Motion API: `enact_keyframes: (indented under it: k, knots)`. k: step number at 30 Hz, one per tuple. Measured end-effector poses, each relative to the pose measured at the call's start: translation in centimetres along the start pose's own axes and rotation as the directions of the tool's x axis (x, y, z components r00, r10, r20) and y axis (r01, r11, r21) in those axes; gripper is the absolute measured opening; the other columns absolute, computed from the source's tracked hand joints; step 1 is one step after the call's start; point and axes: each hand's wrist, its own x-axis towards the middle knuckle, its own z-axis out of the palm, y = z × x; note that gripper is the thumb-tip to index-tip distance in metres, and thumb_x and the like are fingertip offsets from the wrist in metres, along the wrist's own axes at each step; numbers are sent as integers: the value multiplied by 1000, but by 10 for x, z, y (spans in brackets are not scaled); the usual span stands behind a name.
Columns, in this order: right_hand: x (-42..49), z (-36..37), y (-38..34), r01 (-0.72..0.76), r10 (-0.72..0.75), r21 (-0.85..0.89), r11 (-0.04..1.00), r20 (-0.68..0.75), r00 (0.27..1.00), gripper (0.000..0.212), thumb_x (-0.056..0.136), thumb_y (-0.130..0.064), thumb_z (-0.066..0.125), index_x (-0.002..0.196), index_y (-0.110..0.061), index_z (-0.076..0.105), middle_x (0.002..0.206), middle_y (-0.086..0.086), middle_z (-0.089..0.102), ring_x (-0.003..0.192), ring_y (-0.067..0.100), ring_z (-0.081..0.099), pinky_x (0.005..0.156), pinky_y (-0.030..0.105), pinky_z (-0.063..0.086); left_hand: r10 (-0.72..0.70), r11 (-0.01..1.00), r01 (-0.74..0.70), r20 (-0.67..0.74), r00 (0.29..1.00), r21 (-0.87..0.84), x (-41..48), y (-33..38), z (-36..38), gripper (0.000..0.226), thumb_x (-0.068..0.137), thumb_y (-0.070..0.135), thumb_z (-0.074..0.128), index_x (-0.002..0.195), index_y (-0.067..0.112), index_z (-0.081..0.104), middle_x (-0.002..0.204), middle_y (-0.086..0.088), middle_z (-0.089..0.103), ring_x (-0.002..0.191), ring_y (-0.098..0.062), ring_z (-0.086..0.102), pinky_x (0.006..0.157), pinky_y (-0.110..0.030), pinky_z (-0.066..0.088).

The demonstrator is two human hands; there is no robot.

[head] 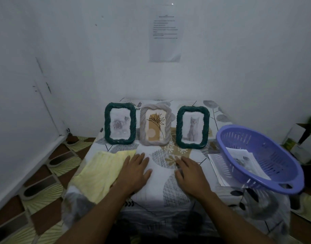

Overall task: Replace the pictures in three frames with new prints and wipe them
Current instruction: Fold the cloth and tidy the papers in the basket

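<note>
Frames stood upright in a far row: green frame (120, 123) left, beige frame (155, 126) middle, second green frame (192, 126) right. Left hand (135, 171) lay flat and empty just beside the yellow cloth (101, 173); right hand (190, 175) rested relaxed, empty. Prints (246, 160) lay in the purple basket (278, 155), right.

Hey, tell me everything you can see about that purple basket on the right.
The purple basket is an oval, plastic-looking bowl with slotted walls, a thick rim and a handle cut-out at its near end. It sits, seemingly tilted, at the right side of the table, resting on a stack of prints, with a printed sheet lying inside it. The left hand and right hand lie apart from it.
</note>
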Motion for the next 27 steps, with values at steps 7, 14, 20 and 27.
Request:
enact_keyframes:
  k: [7,14,20,27]
  knots:
    - [-1,-5,-4,-23,24,17,1000,-10,1000,48,97,-36,43,141,-17,44,147,5,43,135,21,36,113,33,23,-276,957,289,-212,937,31,-17,-29,-15,45,76,42,64,110,12,58,118,-11,57,105,-32,54,80,-44,44]
    - [7,-14,-15,-30,27,127,991,30,999,37,92,-30,51,126,-18,58,129,4,59,116,21,52,101,35,40,-288,750,67,-234,929,-658,-17,-37,-46,20,87,30,52,69,24,59,68,7,61,68,-15,54,59,-18,38]
    - [41,-63,-60,94,-49,576,812,-94,994,48,85,-16,68,131,-26,55,123,-8,57,107,8,54,88,25,46,-4,642,-156,-206,978,-750,4,-2,-88,16,94,16,58,81,20,68,73,-2,64,63,-3,50,60,-23,40]
    - [67,-122,-57,49,34,591,805,-130,991,10,91,-12,61,93,-20,66,89,0,63,79,12,57,65,22,50,49,776,-184,-233,971,-603,16,6,-109,13,85,8,64,92,18,66,87,4,67,79,-7,60,76,-30,52]
